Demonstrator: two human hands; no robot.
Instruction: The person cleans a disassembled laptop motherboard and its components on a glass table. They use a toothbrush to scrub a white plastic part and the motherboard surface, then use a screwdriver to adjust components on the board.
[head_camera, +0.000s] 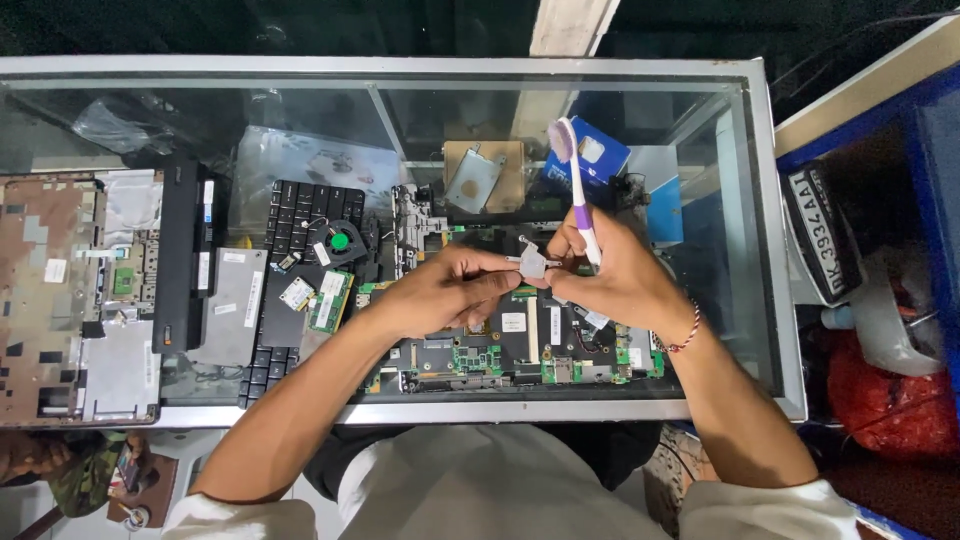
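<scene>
Centre frame, above the laptop motherboard (520, 350) on the glass table (770, 250): left hand (440, 292) grip pinches small metal bracket (533, 262), right hand (610, 275) clasps purple toothbrush (578, 190); loose pinch risks dropping the bracket onto board components.

Two hands over an opened laptop on a glass counter

The left hand (440, 290) and right hand (615, 275) pinch a small grey metal part (533, 262) between them; the right also grips a purple-and-white toothbrush (577, 185), bristles up, above the green motherboard (520, 350), with a black keyboard (290, 290) to the left.
</scene>
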